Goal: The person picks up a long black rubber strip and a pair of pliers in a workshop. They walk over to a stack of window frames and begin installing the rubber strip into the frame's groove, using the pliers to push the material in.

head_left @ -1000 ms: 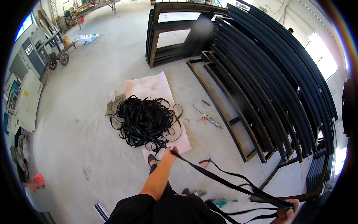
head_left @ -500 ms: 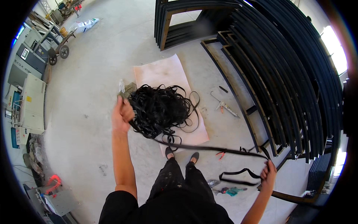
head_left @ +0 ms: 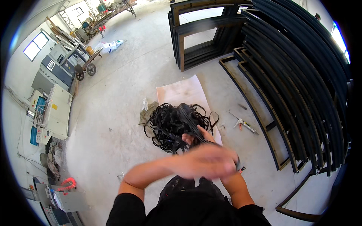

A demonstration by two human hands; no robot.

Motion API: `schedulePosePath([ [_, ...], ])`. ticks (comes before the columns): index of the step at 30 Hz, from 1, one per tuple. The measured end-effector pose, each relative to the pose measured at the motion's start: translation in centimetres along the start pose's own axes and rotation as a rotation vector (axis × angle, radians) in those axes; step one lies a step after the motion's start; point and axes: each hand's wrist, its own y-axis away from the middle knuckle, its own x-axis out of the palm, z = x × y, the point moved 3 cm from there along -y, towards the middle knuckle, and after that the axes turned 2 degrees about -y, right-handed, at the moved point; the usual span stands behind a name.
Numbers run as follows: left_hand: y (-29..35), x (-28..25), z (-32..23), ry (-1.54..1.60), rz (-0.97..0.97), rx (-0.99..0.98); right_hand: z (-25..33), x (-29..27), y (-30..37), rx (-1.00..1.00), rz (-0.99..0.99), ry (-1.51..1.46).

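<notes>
A big tangled heap of black flat strip point(head_left: 164, 126) lies on a pale sheet point(head_left: 181, 92) on the floor in front of me. My right hand point(head_left: 205, 135) is over the heap's near right side, its fingers curled round a blurred length of the strip. My left hand point(head_left: 211, 161) crosses in front of the right forearm and hides part of the right hand. It is smeared by motion, so its fingers and anything in them cannot be made out. An olive cloth or bag point(head_left: 148, 112) lies against the heap's left edge.
Stacked dark rectangular frames point(head_left: 286, 94) fill the right side, with more frames point(head_left: 183, 49) standing upright at the far end. A caulking gun point(head_left: 245, 125) lies on the floor beside the sheet. Machine cabinets point(head_left: 56, 109) and a wheeled cart point(head_left: 85, 69) stand along the left.
My left hand has swung from the heap's left side across to the right. My right hand has come in from the far right to the heap. The view has tilted upward.
</notes>
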Motion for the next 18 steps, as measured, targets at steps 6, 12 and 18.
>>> schedulePosePath([
  [6, -2.5, 3.5, 12.7, -0.010, 0.391, -0.067, 6.4, -14.1, 6.4, -0.243, -0.243, 0.044],
  [12, 3.2, -6.3, 24.2, 0.149, -0.326, -0.210, 4.6, -9.2, 21.9, -0.401, -0.740, 0.254],
  [18, 7.4, -16.7, 40.8, 0.848, -0.779, -0.602, -1.4, 4.3, 25.6, -0.641, -0.857, 0.617],
])
